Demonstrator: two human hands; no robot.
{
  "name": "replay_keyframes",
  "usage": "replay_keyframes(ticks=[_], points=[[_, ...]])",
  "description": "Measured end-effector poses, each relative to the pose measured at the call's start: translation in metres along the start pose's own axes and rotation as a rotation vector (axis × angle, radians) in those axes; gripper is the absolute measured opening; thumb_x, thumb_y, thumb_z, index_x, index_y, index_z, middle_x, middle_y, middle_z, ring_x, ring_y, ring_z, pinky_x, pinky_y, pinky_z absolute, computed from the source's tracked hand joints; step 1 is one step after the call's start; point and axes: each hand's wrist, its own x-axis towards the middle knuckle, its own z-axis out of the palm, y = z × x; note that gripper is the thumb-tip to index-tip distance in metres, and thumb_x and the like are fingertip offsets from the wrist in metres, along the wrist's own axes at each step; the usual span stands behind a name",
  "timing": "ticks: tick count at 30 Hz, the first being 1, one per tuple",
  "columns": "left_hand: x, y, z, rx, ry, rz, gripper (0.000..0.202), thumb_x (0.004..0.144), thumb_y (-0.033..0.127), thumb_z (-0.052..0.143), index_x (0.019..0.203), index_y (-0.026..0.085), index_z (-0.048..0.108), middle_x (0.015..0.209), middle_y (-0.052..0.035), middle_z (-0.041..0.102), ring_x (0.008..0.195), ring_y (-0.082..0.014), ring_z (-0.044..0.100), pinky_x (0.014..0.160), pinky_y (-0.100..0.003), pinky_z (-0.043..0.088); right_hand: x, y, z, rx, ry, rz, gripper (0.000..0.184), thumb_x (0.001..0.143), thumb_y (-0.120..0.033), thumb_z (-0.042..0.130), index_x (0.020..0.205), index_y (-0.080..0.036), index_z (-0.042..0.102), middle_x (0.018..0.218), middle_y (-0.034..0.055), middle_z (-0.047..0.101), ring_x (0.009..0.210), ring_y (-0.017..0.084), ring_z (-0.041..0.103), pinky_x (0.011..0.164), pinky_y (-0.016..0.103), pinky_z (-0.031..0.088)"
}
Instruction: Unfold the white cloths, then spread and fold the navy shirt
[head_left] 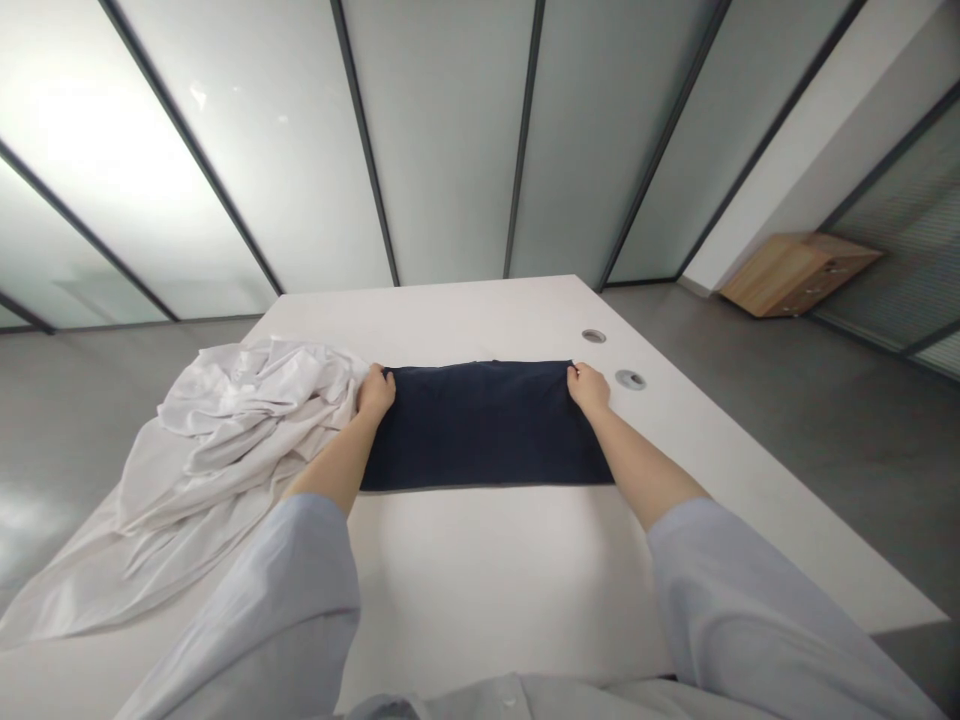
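Observation:
A dark navy cloth [487,425], folded into a wide rectangle, lies flat on the white table [495,570]. Its exact kind of garment or fabric piece cannot be made out. My left hand [376,391] pinches its far left corner, fingers closed on the edge. At the far right corner my right hand [588,387] grips the same cloth, thumb and fingers pressed together. Between the hands the far edge runs almost straight, with slight bumps near the middle. Close beside my left hand is a heap of crumpled white fabric [255,410].
The white fabric spreads along the table's left side toward the near edge. Two round cable holes, a far one [594,336] and a nearer one [630,380], sit right of the cloth. A wooden cabinet [799,272] stands on the floor at right. Frosted glass panels [442,130] rise behind.

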Motion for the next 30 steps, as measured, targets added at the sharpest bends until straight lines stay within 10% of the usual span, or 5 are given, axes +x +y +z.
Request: replay_keyframes(ticks=[7, 13, 21, 30], points=[[-0.028, 0.04, -0.004, 0.156, 0.158, 0.269, 0.054, 0.087, 0.033, 0.048, 0.136, 0.01, 0.045, 0.135, -0.0194, 0.053, 0.127, -0.0313, 0.047, 0.107, -0.042, 0.036, -0.008, -0.027, -0.01, 0.004, 0.069, -0.137, 0.054, 0.092, -0.036, 0.039, 0.138, -0.01, 0.047, 0.13, 0.0205, 0.057, 0.119, 0.034, 0.052, 0.098, 0.047, 0.04], [-0.063, 0.088, 0.033, 0.312, -0.161, 0.525, 0.064, 0.092, 0.055, 0.035, 0.146, 0.022, 0.039, 0.156, -0.0121, 0.033, 0.144, -0.0335, 0.025, 0.115, -0.053, 0.02, -0.053, -0.086, 0.012, -0.078, -0.194, -0.509, 0.06, 0.096, -0.053, 0.032, 0.146, -0.021, 0.041, 0.152, 0.0123, 0.038, 0.139, 0.032, 0.032, 0.112, 0.048, 0.025], [-0.041, 0.048, 0.032, 0.386, -0.303, 0.309, 0.082, 0.087, 0.072, 0.025, 0.152, 0.022, 0.031, 0.16, -0.0121, 0.02, 0.147, -0.0359, 0.015, 0.114, -0.062, 0.014, -0.06, -0.054, 0.022, -0.193, -0.353, -0.341, 0.077, 0.092, -0.069, 0.02, 0.152, -0.023, 0.032, 0.161, 0.012, 0.019, 0.145, 0.038, 0.016, 0.114, 0.059, 0.013], [-0.081, 0.045, 0.017, 0.368, -0.107, 0.513, 0.053, 0.092, 0.045, 0.039, 0.135, 0.016, 0.052, 0.146, -0.0136, 0.046, 0.137, -0.0296, 0.039, 0.113, -0.042, 0.028, -0.059, -0.042, 0.016, -0.202, -0.312, -0.359, 0.071, 0.094, -0.061, 0.024, 0.15, -0.018, 0.035, 0.159, 0.012, 0.024, 0.145, 0.035, 0.019, 0.114, 0.054, 0.017]])
